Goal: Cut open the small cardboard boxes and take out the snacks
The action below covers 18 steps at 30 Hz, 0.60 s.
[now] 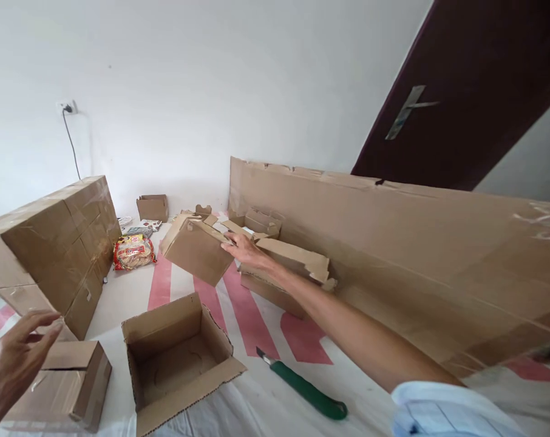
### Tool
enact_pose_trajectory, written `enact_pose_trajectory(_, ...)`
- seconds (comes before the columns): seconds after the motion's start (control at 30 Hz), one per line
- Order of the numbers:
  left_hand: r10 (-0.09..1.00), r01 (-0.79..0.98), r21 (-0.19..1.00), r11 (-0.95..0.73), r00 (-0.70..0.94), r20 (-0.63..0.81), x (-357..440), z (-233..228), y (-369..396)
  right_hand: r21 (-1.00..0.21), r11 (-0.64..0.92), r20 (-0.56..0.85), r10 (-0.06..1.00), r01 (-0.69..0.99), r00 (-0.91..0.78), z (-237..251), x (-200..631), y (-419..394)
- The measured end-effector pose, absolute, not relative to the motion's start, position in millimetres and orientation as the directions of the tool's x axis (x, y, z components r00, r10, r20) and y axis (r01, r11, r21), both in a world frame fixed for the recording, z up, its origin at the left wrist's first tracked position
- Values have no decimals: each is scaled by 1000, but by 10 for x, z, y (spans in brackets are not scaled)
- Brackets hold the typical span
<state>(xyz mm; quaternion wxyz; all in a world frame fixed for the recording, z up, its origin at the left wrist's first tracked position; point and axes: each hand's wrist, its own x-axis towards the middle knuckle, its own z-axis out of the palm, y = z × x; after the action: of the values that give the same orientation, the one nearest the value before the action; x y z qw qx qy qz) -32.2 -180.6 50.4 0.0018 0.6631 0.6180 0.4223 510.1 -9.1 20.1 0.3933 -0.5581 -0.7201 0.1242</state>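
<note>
My right hand (245,249) reaches across to the far side and grips the edge of a tilted cardboard box (206,252), thumb and fingers closed on its rim. My left hand (24,349) is raised at the left edge with its fingers curved apart and nothing in them. Below it lies a taped cardboard box (59,388). Between the hands, nearer to me, an open cardboard box (179,364) shows its bare inside. To its right a green-handled utility knife (305,388) rests on the striped cloth, blade pointing away to the left.
A stack of taped boxes (56,243) stands at left. Beside it lies a red-and-yellow food packet (133,252). More open boxes (284,285) sit beyond my right arm, before a long cardboard panel (370,224). A small box (152,208) stands by the wall.
</note>
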Motion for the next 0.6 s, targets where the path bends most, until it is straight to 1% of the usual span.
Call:
enact_pose_trajectory(0.07,837,801,508,-318,-14,546,-129,507,-1811,-654,381,452,889,653,-67,112,5058,-193)
enact_pose_trajectory(0.13,845,803,472,-364,72,530,6,497,-1806,-682,399,470,881,613,-50,18,5032,-277)
enact_pose_trajectory(0.33,825,783,406,-471,228,517,327,487,-1765,-726,435,514,858,533,0,-133,5007,-357)
enact_pose_trajectory(0.47,821,771,397,-498,270,504,477,455,-1668,-709,472,557,830,523,6,-83,4954,-338)
enact_pose_trajectory(0.6,838,738,450,-504,290,462,621,419,-1492,-648,543,626,779,535,-32,-8,4786,-432)
